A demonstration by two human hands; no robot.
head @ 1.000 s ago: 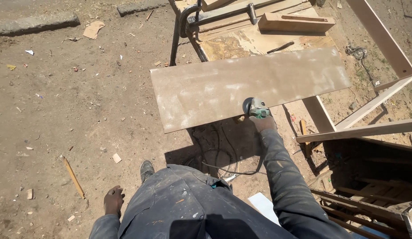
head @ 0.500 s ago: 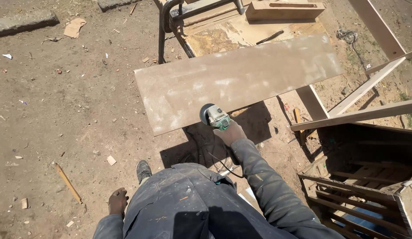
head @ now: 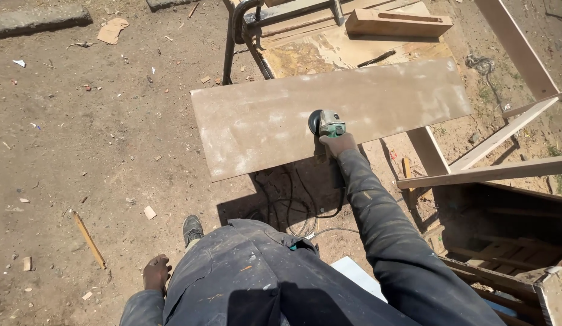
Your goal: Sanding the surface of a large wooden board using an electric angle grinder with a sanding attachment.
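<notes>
The right hand (head: 337,145) wraps its fingers around a green angle grinder (head: 325,124), pressed on a brown board (head: 256,121). The left hand (head: 155,273) hangs loosely curled, holding nothing, well apart from both.

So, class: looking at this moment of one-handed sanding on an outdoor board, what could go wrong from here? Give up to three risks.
1. The right hand alone holds the angle grinder; the left hand hangs by the leg, so a kick may be hard to control.
2. The cable loops on the ground near the shoe: a possible trip or snag.
3. The board overhangs its support, with no clamp visible; it might shift.
</notes>
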